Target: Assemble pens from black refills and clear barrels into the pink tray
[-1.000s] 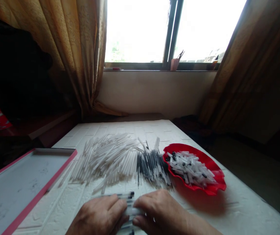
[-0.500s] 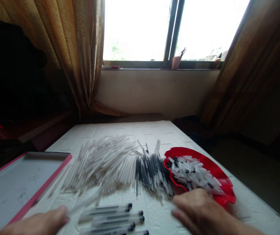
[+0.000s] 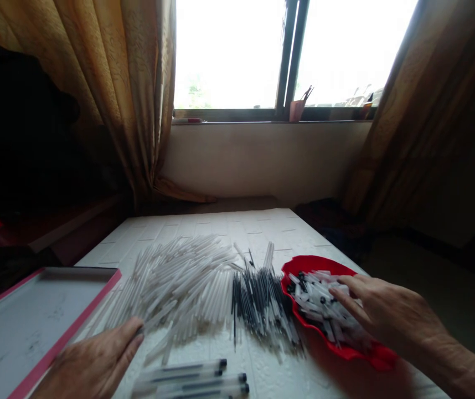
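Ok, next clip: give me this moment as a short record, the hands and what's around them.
Left hand: open, at the edge of the pile of clear plastic tubes
Right hand: fingers among the white pen parts in the red scalloped dish
Between hands: pile of thin black refills
Nearest the person: row of assembled clear pens
Far left: tray with pink rim

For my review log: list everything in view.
table: one, white, under the piles
clear plastic tubes: very many, translucent, heaped left of centre
ink refills: many, black, right of the tubes
scalloped dish: one, red, at right
pen parts: many, white and black, in the dish
pens: at least three, clear, at the near edge
tray: one, white, pink rim, at left
curtains: two, golden brown, beside the window
left hand: one, beside the tubes
right hand: one, fingers in the dish
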`<state>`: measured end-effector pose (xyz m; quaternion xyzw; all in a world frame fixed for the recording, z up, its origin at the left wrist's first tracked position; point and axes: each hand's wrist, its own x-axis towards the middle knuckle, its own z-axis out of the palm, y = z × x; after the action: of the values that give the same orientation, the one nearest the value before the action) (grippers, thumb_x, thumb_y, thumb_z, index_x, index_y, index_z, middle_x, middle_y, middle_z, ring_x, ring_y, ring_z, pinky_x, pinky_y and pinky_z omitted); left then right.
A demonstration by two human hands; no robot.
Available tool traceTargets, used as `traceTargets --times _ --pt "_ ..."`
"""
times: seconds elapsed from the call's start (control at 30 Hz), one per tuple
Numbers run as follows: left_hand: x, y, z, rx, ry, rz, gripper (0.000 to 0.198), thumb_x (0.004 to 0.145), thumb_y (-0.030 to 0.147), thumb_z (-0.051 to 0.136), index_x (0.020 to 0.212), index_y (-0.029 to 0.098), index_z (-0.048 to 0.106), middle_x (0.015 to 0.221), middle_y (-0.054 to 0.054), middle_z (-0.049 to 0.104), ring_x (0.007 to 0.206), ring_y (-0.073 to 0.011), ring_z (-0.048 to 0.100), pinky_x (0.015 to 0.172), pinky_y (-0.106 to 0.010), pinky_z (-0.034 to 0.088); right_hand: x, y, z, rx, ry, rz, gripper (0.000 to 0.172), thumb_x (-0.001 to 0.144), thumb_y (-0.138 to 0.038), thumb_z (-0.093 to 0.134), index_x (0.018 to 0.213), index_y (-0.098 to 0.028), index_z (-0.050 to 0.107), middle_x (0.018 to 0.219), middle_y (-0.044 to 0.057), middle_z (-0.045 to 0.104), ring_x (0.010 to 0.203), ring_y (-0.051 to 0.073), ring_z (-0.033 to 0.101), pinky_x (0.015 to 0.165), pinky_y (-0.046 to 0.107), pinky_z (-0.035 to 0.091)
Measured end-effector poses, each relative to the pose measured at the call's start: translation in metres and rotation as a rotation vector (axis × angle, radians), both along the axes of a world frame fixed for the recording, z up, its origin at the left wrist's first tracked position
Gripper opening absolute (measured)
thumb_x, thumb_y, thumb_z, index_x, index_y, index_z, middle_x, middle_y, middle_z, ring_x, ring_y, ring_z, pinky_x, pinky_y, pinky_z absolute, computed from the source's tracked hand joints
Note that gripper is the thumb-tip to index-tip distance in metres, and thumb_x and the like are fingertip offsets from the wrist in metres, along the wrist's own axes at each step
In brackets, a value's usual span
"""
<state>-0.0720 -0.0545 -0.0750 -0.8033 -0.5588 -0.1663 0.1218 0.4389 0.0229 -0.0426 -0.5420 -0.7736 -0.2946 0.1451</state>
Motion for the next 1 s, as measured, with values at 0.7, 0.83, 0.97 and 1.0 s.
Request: traceTargets --times 0.7,0.83,0.97,1.0 --pt "0.052 -0.001 0.014 -0.283 -0.044 0.107 0.026 0.097 0.033 0.043 0.088 0.025 0.067 0.086 -0.001 0.071 0.078 -0.0194 0.069 0.071 -0.028 0.05 -0.153 -0.051 -0.025 -0.45 0.152 0.565 0.021 0.086 -0.012 0.06 0.067 -0.02 0.061 0.064 0.0 0.069 0.054 0.016 0.064 0.052 0.031 0.025" --pt "0.048 -0.023 -0.001 -0.36 -0.185 0.021 0.023 0.095 0.029 0.047 0.103 0.03 0.068 0.099 -0.001 0.07 0.088 -0.0194 0.068 0.078 -0.028 0.049 -0.162 -0.055 -0.027 -0.629 0.095 0.507 0.017 0.085 -0.009 0.06 0.072 -0.02 0.065 0.073 0.001 0.074 0.062 0.017 0.069 0.053 0.029 0.027" --pt "0.049 -0.023 0.0 -0.419 -0.224 0.055 0.019 0.094 0.027 0.049 0.099 0.028 0.067 0.099 -0.001 0.068 0.09 -0.0205 0.067 0.08 -0.03 0.048 -0.165 -0.058 -0.019 -0.712 0.052 0.434 0.016 0.085 -0.009 0.058 0.079 -0.02 0.067 0.08 0.003 0.075 0.069 0.019 0.071 0.054 0.028 0.03" --pt "0.05 -0.023 0.002 -0.435 -0.224 0.062 0.017 0.093 0.027 0.05 0.097 0.027 0.066 0.099 -0.001 0.068 0.091 -0.0206 0.066 0.08 -0.03 0.047 -0.166 -0.059 -0.017 -0.726 0.037 0.414 0.016 0.085 -0.009 0.057 0.08 -0.02 0.067 0.081 0.003 0.075 0.07 0.02 0.072 0.055 0.028 0.031"
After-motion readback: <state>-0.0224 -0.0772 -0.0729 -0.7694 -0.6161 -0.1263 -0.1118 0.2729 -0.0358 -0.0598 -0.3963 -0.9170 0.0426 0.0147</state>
